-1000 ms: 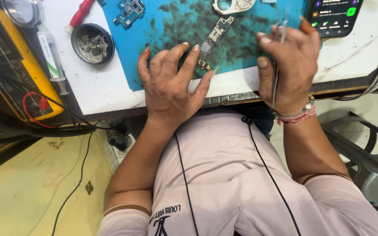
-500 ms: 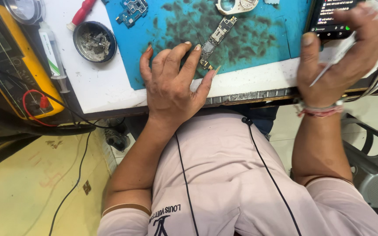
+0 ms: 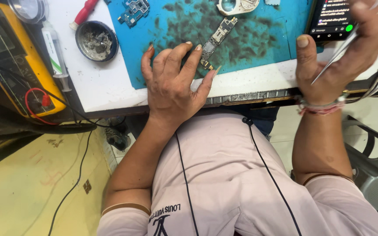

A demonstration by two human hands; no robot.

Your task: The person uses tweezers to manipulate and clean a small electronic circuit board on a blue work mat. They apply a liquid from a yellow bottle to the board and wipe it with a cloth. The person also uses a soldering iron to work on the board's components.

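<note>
Now the narrow phone circuit board lies tilted on the stained blue work mat, its lower end under the fingertips of the left hand, spread flat and gripping nothing. Right hand pinches metal tweezers beside a lit smartphone.

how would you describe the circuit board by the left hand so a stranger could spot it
Find the blue mat on the white bench. The long narrow circuit board lies slanted on it, at the left hand fingertips. Unlike the small blue board far left, it is slim and metal-plated.
</note>
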